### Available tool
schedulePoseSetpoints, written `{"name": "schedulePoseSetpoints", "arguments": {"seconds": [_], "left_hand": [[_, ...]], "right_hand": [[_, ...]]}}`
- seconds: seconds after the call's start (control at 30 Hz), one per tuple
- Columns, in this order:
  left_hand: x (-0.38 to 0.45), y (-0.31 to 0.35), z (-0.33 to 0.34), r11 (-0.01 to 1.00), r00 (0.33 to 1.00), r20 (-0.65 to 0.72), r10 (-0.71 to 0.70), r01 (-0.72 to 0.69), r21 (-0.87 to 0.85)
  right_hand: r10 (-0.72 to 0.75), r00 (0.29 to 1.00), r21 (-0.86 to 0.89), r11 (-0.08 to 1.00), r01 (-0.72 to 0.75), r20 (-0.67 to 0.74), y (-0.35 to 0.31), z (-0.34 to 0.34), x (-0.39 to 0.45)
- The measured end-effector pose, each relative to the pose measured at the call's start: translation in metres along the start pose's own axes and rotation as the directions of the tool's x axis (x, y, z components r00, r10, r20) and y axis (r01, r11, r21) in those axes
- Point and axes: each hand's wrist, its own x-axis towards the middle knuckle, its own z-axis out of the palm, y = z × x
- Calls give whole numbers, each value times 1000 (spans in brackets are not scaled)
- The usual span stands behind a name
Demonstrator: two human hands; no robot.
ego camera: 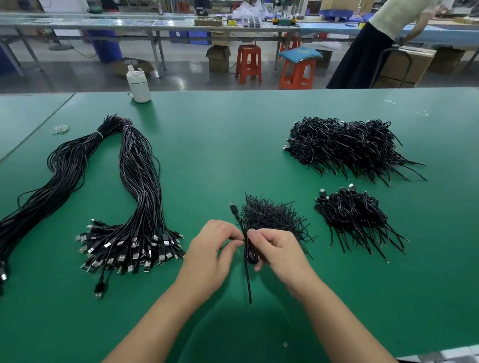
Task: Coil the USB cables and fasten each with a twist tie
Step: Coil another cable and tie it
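**A:** Well, start at nine o'clock: what lies on the green table point(234, 143)?

**B:** Two long bundles of uncoiled cables; the outer bundle point(42, 190) runs off toward eight o'clock, the inner bundle point(140, 194) fans its USB plugs out just left of the hands; a white bottle point(138, 87) stands at eleven o'clock.

**A:** And the hands?

**B:** Both sit at six o'clock, close together; the left hand point(213, 251) has its fingers curled, pinching at the top of a small coiled cable point(251, 252); the right hand point(279, 250) is curled round the same coil, thumb and forefinger nipping it near the top; I cannot tell whether a tie is already between the fingertips.

**A:** Further right?

**B:** The loose twist ties point(272, 215) heap just beyond the hands at twelve o'clock; a small pile of finished coils point(354, 215) lies at two o'clock, a larger pile point(348, 147) behind it at one o'clock.

**A:** What might go wrong?

**B:** I judge the coil could spring open if either pinch slackens before the tie is twisted; its free tail hangs toward six o'clock and could drag the loops loose; a tie wrapped off-centre may slip.
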Motion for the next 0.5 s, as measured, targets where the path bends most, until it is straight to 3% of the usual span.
{"name": "schedulePoseSetpoints", "arguments": {"seconds": [0.07,0.13,0.2,0.27,0.33,0.4,0.5], "left_hand": [[-1,-5,1,979,989,1,146,-144,141],[-2,-10,2,896,949,12,316,-303,324],[-3,-14,3,863,932,-2,363,-335,377],[-4,-8,3,954,975,-68,214,-193,231],[-3,1,5,994,985,-141,-101,96,-43],[0,3,9,870,904,-75,-422,381,-312],[2,4,8,715,839,48,-542,490,-498]], "right_hand": [[67,998,37,997,-68,11,0,2,0],[131,990,113,984,-136,50,-1,3,0],[129,990,157,978,-136,56,-1,4,0],[60,998,141,988,-61,12,-1,6,0],[-36,998,40,998,38,-50,-2,7,-1],[-116,989,-123,987,104,-89,-1,7,0],[-196,976,-267,950,165,-95,0,9,1]]}}
